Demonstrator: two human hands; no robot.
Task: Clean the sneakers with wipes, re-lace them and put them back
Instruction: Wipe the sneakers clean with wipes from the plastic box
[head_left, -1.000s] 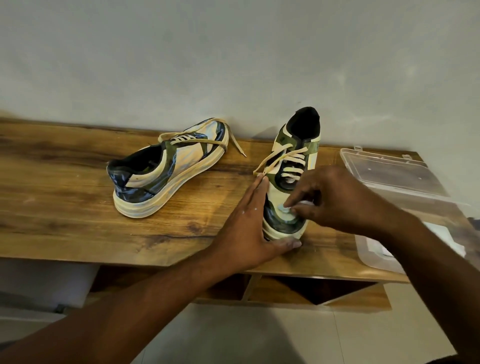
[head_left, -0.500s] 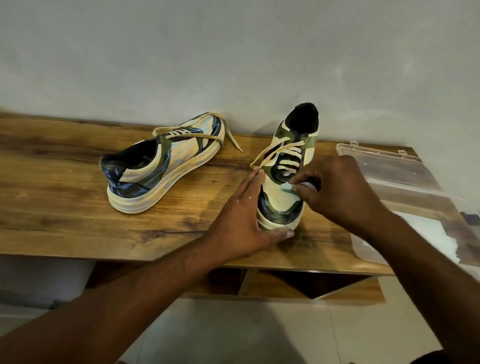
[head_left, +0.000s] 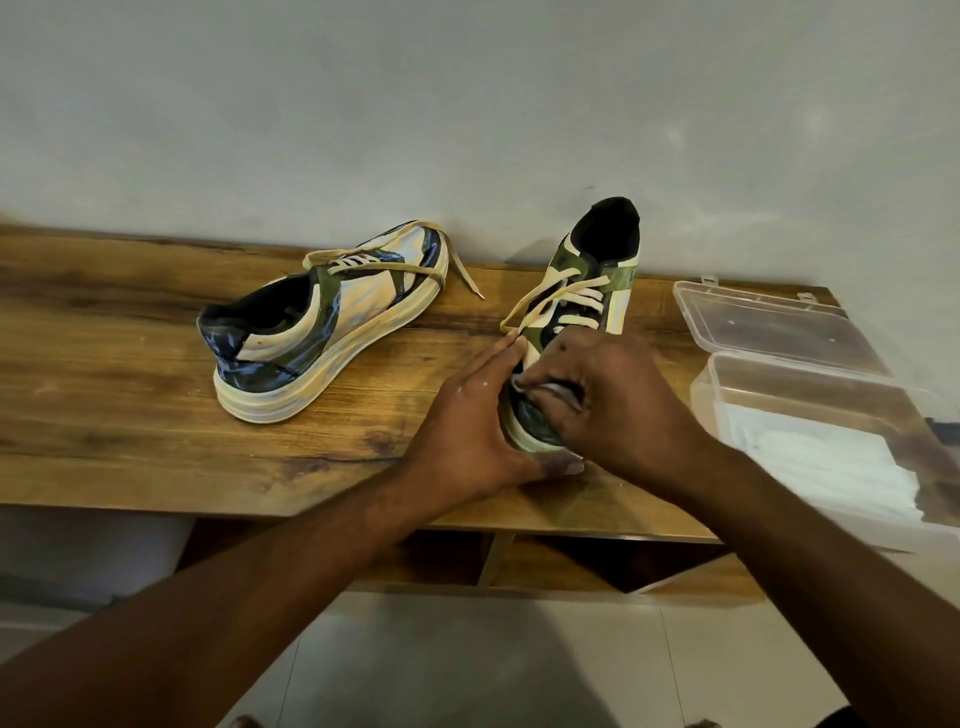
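We see two sneakers on a wooden shelf (head_left: 130, 395); the right sneaker (head_left: 592, 291) stands toe toward the front edge, heel near the back edge by the wall; our left hand (head_left: 467, 431) rests straight-fingered along its left side with the thumb under the toe; our right hand (head_left: 618, 400) has its fingers curled round a wipe (head_left: 545, 388), pressing it on the toe; the two hands touch; the left sneaker (head_left: 322, 332) sits mid-shelf, heel toward us, laces loose; an open clear box (head_left: 769, 332) lies at the shelf's right end.
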